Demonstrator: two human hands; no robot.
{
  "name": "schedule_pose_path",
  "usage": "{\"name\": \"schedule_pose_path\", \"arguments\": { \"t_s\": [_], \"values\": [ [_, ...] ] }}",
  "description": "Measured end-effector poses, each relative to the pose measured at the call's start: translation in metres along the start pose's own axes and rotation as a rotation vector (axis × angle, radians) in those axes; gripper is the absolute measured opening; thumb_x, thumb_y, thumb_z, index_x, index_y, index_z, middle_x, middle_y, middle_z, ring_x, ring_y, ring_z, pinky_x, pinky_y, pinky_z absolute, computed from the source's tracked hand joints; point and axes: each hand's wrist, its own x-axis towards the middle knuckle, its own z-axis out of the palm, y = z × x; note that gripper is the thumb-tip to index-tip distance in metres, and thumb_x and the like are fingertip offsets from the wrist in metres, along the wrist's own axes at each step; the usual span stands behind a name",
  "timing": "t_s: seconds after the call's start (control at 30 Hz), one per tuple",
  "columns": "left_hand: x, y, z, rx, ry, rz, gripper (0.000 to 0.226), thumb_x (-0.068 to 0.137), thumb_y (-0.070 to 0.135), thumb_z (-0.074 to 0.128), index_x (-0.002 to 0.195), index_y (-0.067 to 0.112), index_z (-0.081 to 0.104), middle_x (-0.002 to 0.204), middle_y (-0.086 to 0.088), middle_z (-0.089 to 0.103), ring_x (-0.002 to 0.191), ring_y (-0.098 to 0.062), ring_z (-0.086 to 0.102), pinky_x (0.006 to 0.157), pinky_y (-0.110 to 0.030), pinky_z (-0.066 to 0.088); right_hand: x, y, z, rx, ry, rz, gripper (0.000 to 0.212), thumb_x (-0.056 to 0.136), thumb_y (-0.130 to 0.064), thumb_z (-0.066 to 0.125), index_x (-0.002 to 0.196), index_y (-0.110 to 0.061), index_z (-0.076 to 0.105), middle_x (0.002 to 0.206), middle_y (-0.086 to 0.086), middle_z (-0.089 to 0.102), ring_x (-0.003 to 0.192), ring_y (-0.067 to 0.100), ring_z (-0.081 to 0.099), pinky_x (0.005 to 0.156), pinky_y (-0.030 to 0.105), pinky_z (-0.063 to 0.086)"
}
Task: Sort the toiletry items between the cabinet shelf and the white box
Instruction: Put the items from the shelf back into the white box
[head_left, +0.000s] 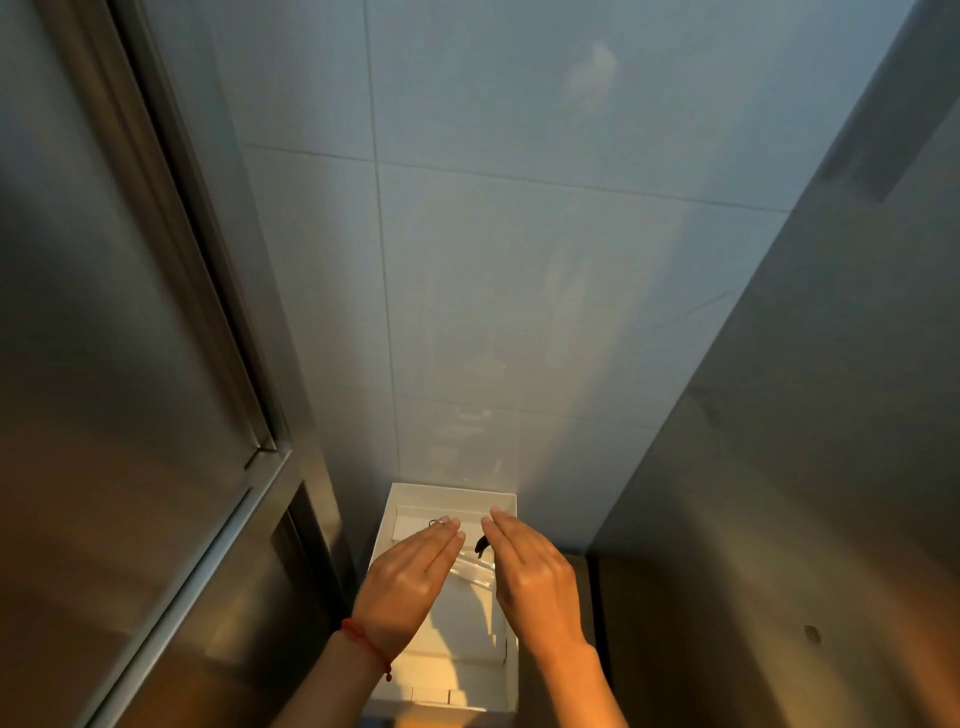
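A white box (452, 493) stands on the steel cabinet shelf against the tiled wall. My left hand (410, 582), with a red string on its wrist, hovers flat over the box's left half, fingers straight and together. Over the right half my right hand (530, 577) is held the same way, fingers straight. Neither hand holds anything. Between the fingertips, inside the box, lie a small black item (481, 544) and a clear plastic packet (475, 571). A small ring-shaped thing (434, 522) peeks out by my left fingertips. Most of the box's contents are hidden by my hands.
A steel cabinet frame and door (156, 415) rise on the left. A steel side panel (805, 467) closes the right. The grey tiled wall (519, 260) is straight behind the box. White folded inserts (457, 670) fill the box's near end.
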Motion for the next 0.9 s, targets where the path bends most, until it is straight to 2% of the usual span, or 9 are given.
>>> {"name": "schedule_pose_path", "arguments": {
  "t_s": [0.23,0.47,0.9],
  "values": [
    [-0.002,-0.017,0.045,0.037,0.041,0.047,0.052,0.042,0.012,0.092,0.09,0.003,0.075,0.095,-0.012,0.073,0.086,-0.02,0.071,0.067,-0.031,0.059,-0.006,0.022,0.046,-0.005,-0.041,0.021,0.062,0.034,0.005,0.091,0.093,-0.009,0.076,0.098,0.006,0.074,0.086,0.016,0.072,0.075,0.025,0.055],
    [-0.006,-0.033,0.083,0.072,0.008,0.025,0.056,0.034,0.017,0.096,0.086,0.007,0.077,0.091,-0.007,0.074,0.081,-0.016,0.072,0.066,-0.028,0.059,-0.01,0.04,0.083,-0.01,-0.054,0.028,0.062,0.034,0.005,0.091,0.093,-0.008,0.076,0.096,0.008,0.074,0.084,0.017,0.072,0.072,0.027,0.056],
    [-0.034,-0.055,0.16,-0.026,-0.065,-0.001,0.067,0.027,0.021,0.097,0.088,0.003,0.075,0.093,-0.011,0.074,0.083,-0.02,0.072,0.066,-0.031,0.058,-0.026,0.049,0.15,-0.018,-0.065,0.101,0.059,0.033,0.009,0.089,0.089,-0.006,0.077,0.093,0.009,0.074,0.082,0.018,0.072,0.07,0.027,0.057]
  ]
}}
